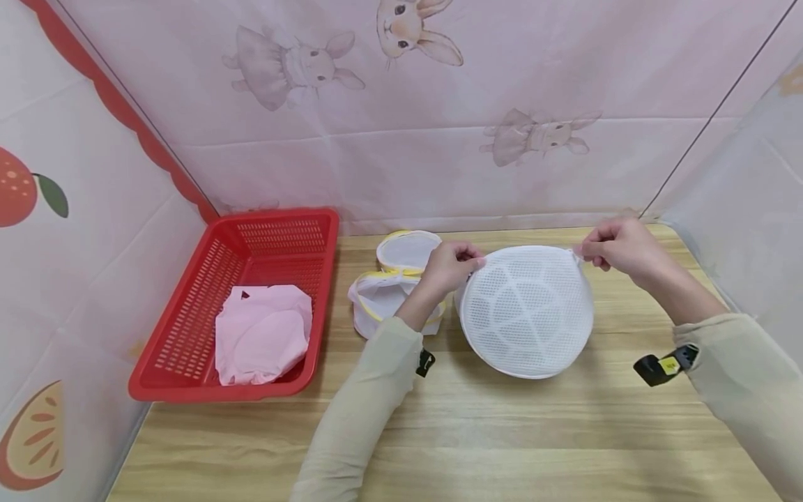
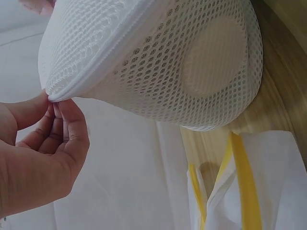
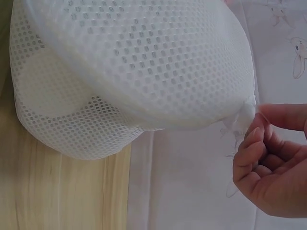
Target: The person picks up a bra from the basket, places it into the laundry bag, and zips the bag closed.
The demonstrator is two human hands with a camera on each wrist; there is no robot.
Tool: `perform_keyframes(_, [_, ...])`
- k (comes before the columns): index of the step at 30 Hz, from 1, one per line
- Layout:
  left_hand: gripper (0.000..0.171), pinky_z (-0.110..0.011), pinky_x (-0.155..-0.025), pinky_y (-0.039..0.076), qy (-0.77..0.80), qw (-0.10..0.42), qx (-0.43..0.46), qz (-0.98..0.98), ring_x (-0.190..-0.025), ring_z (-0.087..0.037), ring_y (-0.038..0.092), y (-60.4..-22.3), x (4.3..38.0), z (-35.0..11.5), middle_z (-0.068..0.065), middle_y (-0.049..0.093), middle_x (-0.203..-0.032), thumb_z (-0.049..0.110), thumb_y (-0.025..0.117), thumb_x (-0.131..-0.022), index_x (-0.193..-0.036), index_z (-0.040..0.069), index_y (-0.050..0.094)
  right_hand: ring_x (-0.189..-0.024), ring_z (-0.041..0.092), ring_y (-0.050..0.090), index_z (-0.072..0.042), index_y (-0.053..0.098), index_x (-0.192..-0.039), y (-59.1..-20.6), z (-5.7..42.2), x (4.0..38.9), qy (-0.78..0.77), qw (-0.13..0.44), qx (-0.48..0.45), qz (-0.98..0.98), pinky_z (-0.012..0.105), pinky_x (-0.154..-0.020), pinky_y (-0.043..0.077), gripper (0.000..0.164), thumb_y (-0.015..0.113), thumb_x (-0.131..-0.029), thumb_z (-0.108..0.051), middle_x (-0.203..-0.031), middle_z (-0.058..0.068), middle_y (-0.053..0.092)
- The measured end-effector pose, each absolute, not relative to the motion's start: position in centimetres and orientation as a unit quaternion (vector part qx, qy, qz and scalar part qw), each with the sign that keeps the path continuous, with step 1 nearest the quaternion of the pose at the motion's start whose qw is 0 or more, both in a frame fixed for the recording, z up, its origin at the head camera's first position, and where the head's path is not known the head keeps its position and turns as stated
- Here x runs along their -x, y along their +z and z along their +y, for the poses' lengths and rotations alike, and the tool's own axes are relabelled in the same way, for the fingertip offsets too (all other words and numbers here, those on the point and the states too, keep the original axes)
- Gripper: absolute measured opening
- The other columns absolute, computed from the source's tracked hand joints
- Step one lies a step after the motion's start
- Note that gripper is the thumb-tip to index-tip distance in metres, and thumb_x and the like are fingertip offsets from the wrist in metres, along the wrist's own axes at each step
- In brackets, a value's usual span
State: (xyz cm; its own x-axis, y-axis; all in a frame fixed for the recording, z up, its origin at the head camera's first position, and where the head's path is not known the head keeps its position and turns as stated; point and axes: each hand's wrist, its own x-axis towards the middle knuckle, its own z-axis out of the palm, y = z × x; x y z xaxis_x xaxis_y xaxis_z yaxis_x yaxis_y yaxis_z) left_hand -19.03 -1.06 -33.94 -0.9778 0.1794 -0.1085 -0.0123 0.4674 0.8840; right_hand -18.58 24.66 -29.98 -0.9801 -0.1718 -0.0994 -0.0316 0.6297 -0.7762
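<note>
A round white mesh laundry bag [image 1: 527, 314] stands on the table between both hands, its flat lid tilted toward the head camera. My left hand [image 1: 448, 268] pinches the lid's rim at the upper left; the left wrist view shows thumb and index finger [image 2: 72, 129] closed on the edge seam. At the upper right, my right hand [image 1: 624, 249] pinches a small white piece at the rim, between thumb and fingertips [image 3: 254, 136]. Through the mesh side, a pale round patch [image 2: 216, 57] is visible.
Left of the bag lies a smaller white mesh bag with yellow trim [image 1: 383, 296], its flap raised, partly behind my left arm. A red plastic basket [image 1: 323, 307] farther left holds a folded pink cloth item [image 1: 263, 335]. A rabbit-print curtain [image 1: 401, 174] stands behind the table [image 1: 502, 432].
</note>
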Motion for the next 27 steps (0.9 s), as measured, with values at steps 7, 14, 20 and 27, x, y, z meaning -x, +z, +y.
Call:
perform_keyframes(7, [0.009, -0.017, -0.055, 0.039, 0.518, 0.088, -0.031, 0.85, -0.066, -0.009, 0.049, -34.1, 19.0, -0.9, 0.0, 0.057, -0.072, 0.012, 0.065, -0.086, -0.084, 0.004, 0.066, -0.059, 0.013, 0.047, 0.012, 0.058, -0.083, -30.4, 25.2, 18.2, -0.426, 0.105, 0.041, 0.898, 0.025, -0.053, 0.043, 0.018, 0.055, -0.089, -0.005, -0.064, 0.003, 0.05])
perform_keyframes(14, [0.008, -0.016, -0.057, 0.04, 0.529, 0.087, -0.027, 0.844, -0.068, -0.009, 0.049, -34.2, 19.0, -1.0, -0.001, 0.058, -0.074, 0.011, 0.065, -0.085, -0.085, 0.004, 0.066, -0.06, 0.013, 0.047, 0.014, 0.056, -0.088, -30.5, 25.3, 18.1, -0.43, 0.108, 0.036, 0.896, 0.025, -0.055, 0.044, 0.019, 0.051, -0.091, -0.005, -0.067, 0.004, 0.051])
perform_keyframes(20, [0.008, -0.017, -0.059, 0.04, 0.521, 0.08, -0.031, 0.849, -0.07, -0.009, 0.05, -34.3, 19.3, -1.1, 0.0, 0.059, -0.076, 0.013, 0.065, -0.085, -0.085, 0.005, 0.067, -0.06, 0.011, 0.048, 0.013, 0.057, -0.089, -30.7, 25.5, 18.2, -0.462, 0.118, 0.038, 0.878, 0.024, -0.055, 0.044, 0.018, 0.052, -0.091, -0.004, -0.068, 0.002, 0.053])
perform_keyframes(27, [0.01, -0.016, -0.061, 0.042, 0.517, 0.091, -0.055, 0.849, -0.073, -0.009, 0.052, -34.4, 19.5, -1.4, 0.0, 0.061, -0.081, 0.014, 0.065, -0.085, -0.09, 0.006, 0.067, -0.062, 0.009, 0.05, 0.011, 0.058, -0.088, -31.4, 26.3, 18.4, -0.507, 0.128, 0.052, 0.851, 0.023, -0.057, 0.048, 0.015, 0.05, -0.091, -0.002, -0.073, -0.001, 0.057])
